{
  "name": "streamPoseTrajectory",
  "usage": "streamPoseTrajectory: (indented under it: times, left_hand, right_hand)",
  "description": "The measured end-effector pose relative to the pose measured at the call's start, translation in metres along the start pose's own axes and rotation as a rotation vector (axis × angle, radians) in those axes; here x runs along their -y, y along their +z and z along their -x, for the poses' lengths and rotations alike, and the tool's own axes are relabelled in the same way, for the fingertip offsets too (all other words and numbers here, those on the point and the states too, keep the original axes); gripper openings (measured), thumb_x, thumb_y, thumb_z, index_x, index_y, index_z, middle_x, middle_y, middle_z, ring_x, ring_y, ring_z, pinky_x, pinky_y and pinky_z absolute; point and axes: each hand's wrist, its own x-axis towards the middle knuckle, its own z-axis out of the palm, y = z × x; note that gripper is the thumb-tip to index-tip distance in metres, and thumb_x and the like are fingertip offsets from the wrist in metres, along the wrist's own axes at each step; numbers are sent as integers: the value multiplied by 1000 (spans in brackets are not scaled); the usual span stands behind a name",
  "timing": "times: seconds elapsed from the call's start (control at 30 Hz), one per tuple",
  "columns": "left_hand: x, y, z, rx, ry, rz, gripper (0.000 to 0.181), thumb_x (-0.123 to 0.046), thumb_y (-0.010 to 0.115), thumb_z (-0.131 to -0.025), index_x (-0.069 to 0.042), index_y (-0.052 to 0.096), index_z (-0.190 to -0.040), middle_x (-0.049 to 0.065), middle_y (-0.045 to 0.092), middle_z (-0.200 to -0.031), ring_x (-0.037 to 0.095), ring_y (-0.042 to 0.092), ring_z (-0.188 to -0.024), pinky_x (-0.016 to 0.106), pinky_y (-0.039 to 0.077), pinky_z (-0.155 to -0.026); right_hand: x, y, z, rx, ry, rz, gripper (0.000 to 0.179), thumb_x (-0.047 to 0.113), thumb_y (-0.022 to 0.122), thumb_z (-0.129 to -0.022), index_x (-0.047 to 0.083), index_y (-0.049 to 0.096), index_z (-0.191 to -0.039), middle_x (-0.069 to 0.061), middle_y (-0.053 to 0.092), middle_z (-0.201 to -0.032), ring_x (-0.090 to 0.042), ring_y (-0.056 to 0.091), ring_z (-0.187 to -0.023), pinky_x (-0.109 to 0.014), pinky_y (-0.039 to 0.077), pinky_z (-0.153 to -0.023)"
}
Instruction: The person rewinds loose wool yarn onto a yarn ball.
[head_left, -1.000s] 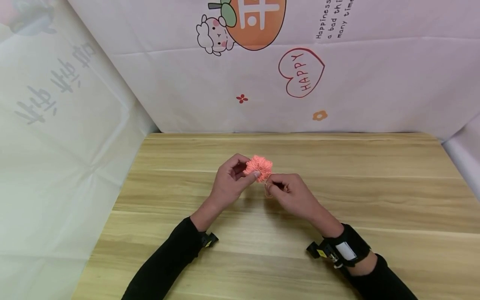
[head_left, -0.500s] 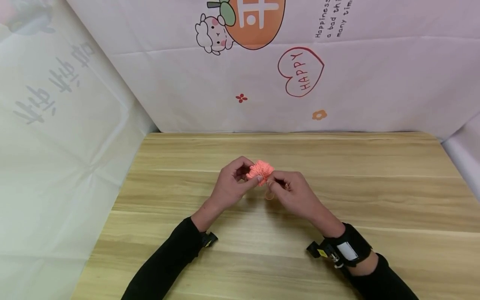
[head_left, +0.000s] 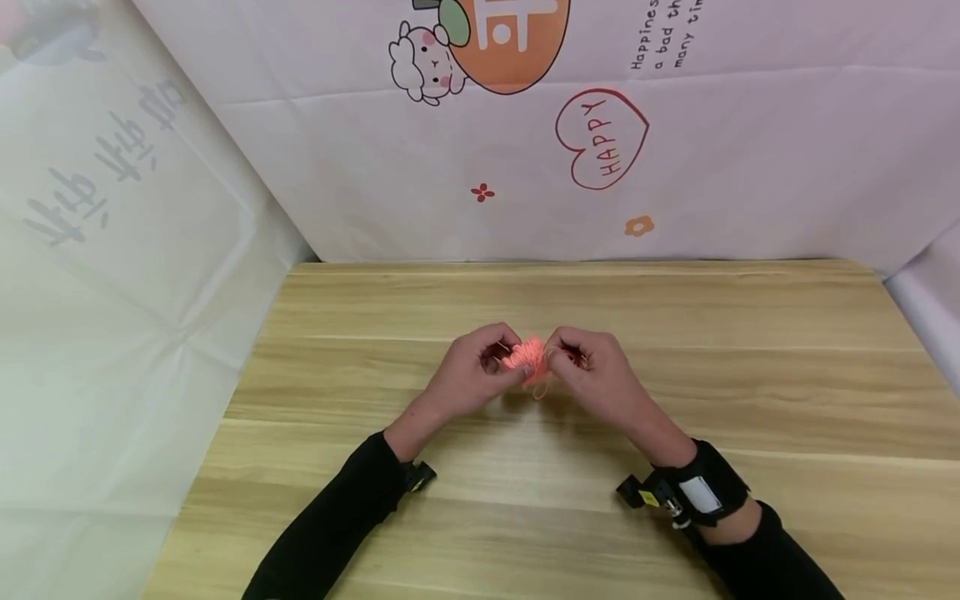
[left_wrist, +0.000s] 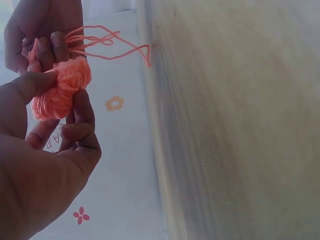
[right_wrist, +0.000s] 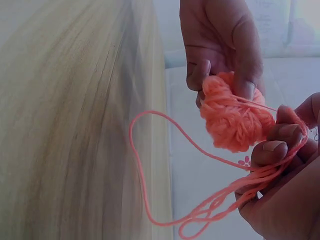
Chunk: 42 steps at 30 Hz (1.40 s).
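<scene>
A puffy coral piece of yarn work [head_left: 527, 357], its strands looped in thick lobes, is held above the table between both hands. My left hand [head_left: 467, 371] pinches it from the left; in the right wrist view that thumb presses on its face. My right hand [head_left: 600, 367] is at its right edge, with curled fingers gripping loose coral yarn strands [right_wrist: 270, 172]. One strand runs taut from the piece to these fingers. Below the right hand the slack yarn hangs in a wide loop. In the left wrist view the piece [left_wrist: 75, 75] partly hides the right fingertips.
A light wood-grain table [head_left: 495, 517] lies beneath both hands. Behind it hangs a white printed cloth [head_left: 360, 183] with cartoon drawings and lettering, and another white cloth [head_left: 150, 333] covers the left side. Each wrist wears a small black camera [head_left: 637, 492].
The coral yarn piece has shifted slightly right and toward the person, turning more edge-on. The left hand moved with it; the right hand rose a little and came closer against it.
</scene>
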Motion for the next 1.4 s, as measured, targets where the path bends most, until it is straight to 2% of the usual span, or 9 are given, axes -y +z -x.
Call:
streamPoseTrajectory:
  times: [0.2, 0.43, 0.6, 0.73, 0.9, 1.0, 1.13, 1.23, 1.4]
  left_hand:
    - [14, 2, -1, 102, 14, -44, 17, -18, 73, -84, -25, 60, -93, -9, 57, -87, 15, 49, -68, 23, 39, -56]
    - [15, 2, -1, 185, 60, -31, 14, -24, 72, -86, -25, 60, -94, -8, 57, -87, 15, 49, -68, 23, 39, -57]
    - [13, 2, 0, 229, 86, 13, 14, -22, 72, -87, -22, 61, -96, -7, 58, -87, 16, 47, -66, 24, 37, -56]
    - [-1, -1, 1, 265, 129, 89, 14, -11, 71, -87, -13, 62, -97, 0, 58, -86, 22, 47, -67, 30, 37, -55]
    - [-11, -3, 1, 294, 154, 191, 14, -1, 70, -87, -4, 61, -98, 7, 60, -90, 21, 53, -77, 35, 46, -62]
    - [-9, -3, 1, 301, 147, 269, 15, 1, 68, -87, -2, 61, -99, 9, 60, -94, 19, 56, -83, 33, 51, -69]
    - [0, -1, 0, 291, 128, 394, 18, 6, 66, -88, 0, 59, -103, 11, 59, -98, 23, 57, -86, 34, 53, -70]
    - [6, 0, -1, 278, 116, 470, 21, 8, 65, -88, 1, 58, -107, 13, 59, -102, 27, 58, -87, 35, 55, -69]
    - [9, 0, -2, 252, 126, 542, 22, 6, 66, -88, 2, 57, -108, 16, 58, -103, 29, 58, -86, 32, 55, -67]
  right_hand:
    - [-3, -2, -2, 11, -5, 0, 23, 5, 50, -96, 13, 62, -78, 1, 51, -66, -14, 39, -56, -27, 34, -50]
    - [-7, -5, -2, 24, 20, -14, 25, 5, 49, -97, 16, 61, -78, 2, 51, -65, -14, 41, -57, -27, 36, -51]
    - [8, -7, -3, 46, 4, -19, 24, 0, 49, -98, 9, 62, -80, -2, 50, -65, -14, 39, -56, -26, 35, -51]
    - [22, -9, -3, 88, 18, -31, 22, -3, 50, -97, 4, 62, -80, -4, 50, -65, -14, 39, -56, -24, 34, -51]
    - [19, -8, -4, 99, 42, -23, 22, 0, 51, -98, 7, 63, -81, -4, 49, -66, -14, 39, -56, -24, 34, -51]
    - [5, -7, -4, 95, 36, -32, 22, 4, 51, -100, 10, 64, -82, -4, 46, -64, -15, 38, -54, -24, 33, -48]
    - [-11, -6, -4, 97, 31, -44, 22, 10, 52, -101, 13, 65, -84, -3, 48, -64, -16, 39, -52, -25, 34, -45]
    - [-17, -4, -5, 100, 28, -43, 24, 15, 50, -103, 14, 65, -83, -3, 52, -66, -16, 41, -54, -26, 36, -46]
    - [-20, -2, -5, 104, 46, -44, 28, 20, 48, -104, 17, 65, -82, -4, 53, -66, -18, 41, -55, -27, 36, -48]
